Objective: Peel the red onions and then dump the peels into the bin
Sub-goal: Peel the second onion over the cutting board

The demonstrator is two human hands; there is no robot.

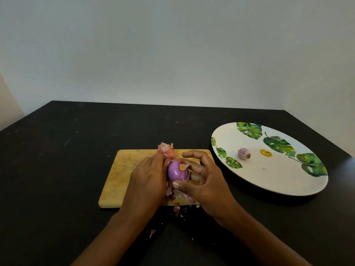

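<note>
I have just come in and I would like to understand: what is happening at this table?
A person is peeling a red onion above a wooden cutting board. The right hand holds the onion, mostly bare and purple already, while the left hand pinches a strip of peel at its far end. More loose peels lie at the near edge of the board and on the black table. One small peeled onion rests on the leaf-patterned plate. No bin is in view.
</note>
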